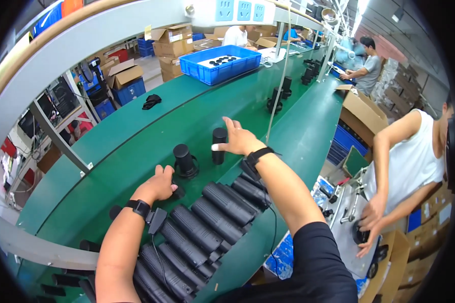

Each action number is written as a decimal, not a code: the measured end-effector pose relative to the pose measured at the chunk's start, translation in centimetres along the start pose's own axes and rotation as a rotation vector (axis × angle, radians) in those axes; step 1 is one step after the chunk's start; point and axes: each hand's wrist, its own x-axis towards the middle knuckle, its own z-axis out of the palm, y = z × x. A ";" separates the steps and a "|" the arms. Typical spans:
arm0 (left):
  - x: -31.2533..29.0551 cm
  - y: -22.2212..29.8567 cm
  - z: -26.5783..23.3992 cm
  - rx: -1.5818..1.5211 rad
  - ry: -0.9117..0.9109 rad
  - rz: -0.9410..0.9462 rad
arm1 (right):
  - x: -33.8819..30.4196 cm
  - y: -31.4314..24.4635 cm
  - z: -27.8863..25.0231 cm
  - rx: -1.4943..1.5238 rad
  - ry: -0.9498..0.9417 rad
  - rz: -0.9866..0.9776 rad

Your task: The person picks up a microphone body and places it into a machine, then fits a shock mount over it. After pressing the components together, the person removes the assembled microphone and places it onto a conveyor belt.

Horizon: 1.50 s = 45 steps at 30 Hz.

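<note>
My right hand (241,140) reaches over the green bench with its fingers apart. Its thumb, with a white covering on the tip, lies in front of an upright black cylinder (219,136) and seems to touch it. My left hand (157,186) has its fingers curled round a small black part (179,191), mostly hidden beneath them. Between the hands a second black cylinder (185,160) stands upright, with a ring-like piece about its base. Under my forearms several ribbed black cylindrical housings (215,216) lie side by side in a slanting row.
Beyond the green bench (136,136) stands a blue crate (220,64) holding small black parts. A black cloth (151,101) lies left of it. More black cylinders (275,99) stand farther along. At right, a co-worker (399,151) handles a round black part beside a metal fixture (350,209).
</note>
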 end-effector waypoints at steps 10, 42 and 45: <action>0.8 -0.2 -0.1 -0.036 0.084 0.026 | 0.1 0.2 -3.4 0.266 0.164 -0.372; -24.6 28.2 27.3 -0.923 -0.187 0.672 | -61.8 15.2 -5.9 1.169 0.747 0.425; -22.0 26.6 33.1 -0.709 -0.109 0.816 | -58.2 21.9 -12.9 0.960 1.060 0.314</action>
